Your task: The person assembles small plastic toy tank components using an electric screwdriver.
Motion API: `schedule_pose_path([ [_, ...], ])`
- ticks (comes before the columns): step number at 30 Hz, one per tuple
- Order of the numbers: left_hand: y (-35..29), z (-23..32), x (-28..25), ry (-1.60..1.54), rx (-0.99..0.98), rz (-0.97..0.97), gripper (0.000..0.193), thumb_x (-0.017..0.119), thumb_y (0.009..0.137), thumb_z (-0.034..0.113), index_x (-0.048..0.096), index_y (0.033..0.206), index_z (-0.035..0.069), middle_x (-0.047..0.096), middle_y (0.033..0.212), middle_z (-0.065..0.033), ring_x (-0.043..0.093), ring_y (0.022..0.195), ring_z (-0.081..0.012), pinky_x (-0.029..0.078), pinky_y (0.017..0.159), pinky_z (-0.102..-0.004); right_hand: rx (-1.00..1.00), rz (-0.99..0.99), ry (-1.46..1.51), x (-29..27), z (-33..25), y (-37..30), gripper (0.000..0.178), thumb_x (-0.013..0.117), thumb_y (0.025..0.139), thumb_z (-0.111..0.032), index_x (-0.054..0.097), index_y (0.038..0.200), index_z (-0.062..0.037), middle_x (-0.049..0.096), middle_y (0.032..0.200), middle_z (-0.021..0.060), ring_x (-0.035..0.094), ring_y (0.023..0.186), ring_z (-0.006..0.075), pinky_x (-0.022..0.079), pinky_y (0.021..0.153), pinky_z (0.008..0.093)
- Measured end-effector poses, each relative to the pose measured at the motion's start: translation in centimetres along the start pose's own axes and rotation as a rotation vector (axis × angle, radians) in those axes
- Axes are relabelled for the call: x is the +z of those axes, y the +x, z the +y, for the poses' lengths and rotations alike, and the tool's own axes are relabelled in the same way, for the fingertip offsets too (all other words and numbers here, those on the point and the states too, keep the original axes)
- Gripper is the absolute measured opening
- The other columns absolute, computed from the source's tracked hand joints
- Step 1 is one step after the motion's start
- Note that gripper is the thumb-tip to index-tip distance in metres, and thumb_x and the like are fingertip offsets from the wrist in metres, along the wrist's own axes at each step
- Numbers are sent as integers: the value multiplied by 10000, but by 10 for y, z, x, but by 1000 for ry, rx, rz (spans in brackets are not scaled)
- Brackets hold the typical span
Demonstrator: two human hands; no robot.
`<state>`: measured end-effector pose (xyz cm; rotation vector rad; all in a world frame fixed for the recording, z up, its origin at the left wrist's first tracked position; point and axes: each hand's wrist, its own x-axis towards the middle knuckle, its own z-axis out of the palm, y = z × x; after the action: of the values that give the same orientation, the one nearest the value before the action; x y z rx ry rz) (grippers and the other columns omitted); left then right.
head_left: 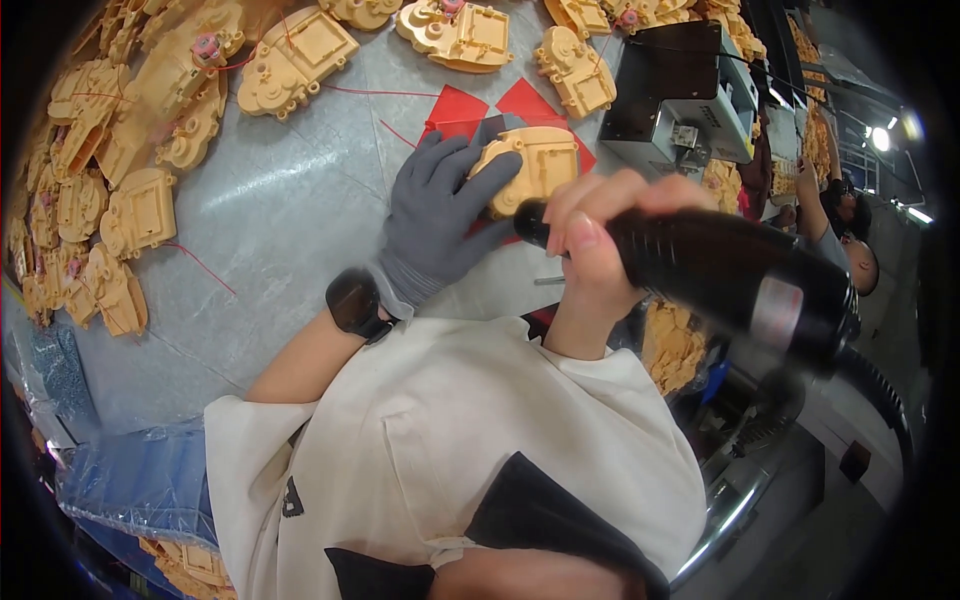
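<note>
My left hand [435, 205], in a grey glove, grips a yellow plastic housing [545, 160] on the table, its thumb and fingers around the near left side. Beneath the housing lie red pads [457, 112] and a grey block partly hidden by it. Bare, my right hand [610, 225] is wrapped round a black electric screwdriver [730, 265]. The tool's nose points left, close to the housing's near edge; whether it touches cannot be made out. A cable runs from its rear end at the right.
Many yellow housings [140, 212], some with red wires, crowd the table's left and far sides. A black and grey metal box [680, 95] stands at the far right. Blue plastic-wrapped material [145, 475] sits at the near left. Another person [835, 225] is at the right.
</note>
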<state>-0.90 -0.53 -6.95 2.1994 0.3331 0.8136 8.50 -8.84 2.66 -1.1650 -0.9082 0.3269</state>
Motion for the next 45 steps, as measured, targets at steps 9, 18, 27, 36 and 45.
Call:
schedule_pose_path([
  [9, 5, 3, 2, -15, 40, -25, 609, 723, 637, 222, 506, 1197, 118, 497, 1096, -115, 465, 1033, -319, 356, 932, -468, -81, -64, -121, -9, 2, -5, 440, 582, 692, 68, 317, 1001, -98, 478, 616, 75, 468, 473, 188, 446, 511, 343],
  [18, 3, 7, 7, -59, 15, -57, 548, 702, 691, 177, 467, 1172, 61, 514, 1050, -158, 496, 986, -349, 298, 975, -522, -447, 475, 71, -95, -40, 13, 568, 479, 721, 10, 268, 1248, -12, 468, 617, 63, 474, 481, 163, 446, 534, 343],
  [27, 3, 10, 12, -93, -140, -60, 677, 710, 680, 189, 377, 1237, -3, 496, 1175, -180, 472, 1091, -372, 285, 1021, -515, -273, 612, -265, -164, -7, 68, 388, 533, 694, 82, 427, 1061, 11, 483, 578, 68, 472, 449, 159, 437, 512, 298],
  [36, 14, 9, 5, -96, -116, -58, 687, 721, 648, 226, 414, 1215, -11, 527, 1116, -181, 494, 1009, -377, 277, 1007, -516, -257, 134, 86, -59, -25, 30, 594, 479, 813, -107, 205, 1333, -19, 488, 654, 82, 480, 500, 181, 432, 540, 337],
  [45, 16, 13, -3, -103, -114, -83, 710, 734, 646, 184, 400, 1251, 22, 515, 1181, -156, 493, 1088, -343, 288, 1031, -467, -43, -9, 53, -14, 1, 48, 878, 456, 770, -691, 246, 1254, 11, 514, 666, 132, 487, 506, 205, 424, 516, 320],
])
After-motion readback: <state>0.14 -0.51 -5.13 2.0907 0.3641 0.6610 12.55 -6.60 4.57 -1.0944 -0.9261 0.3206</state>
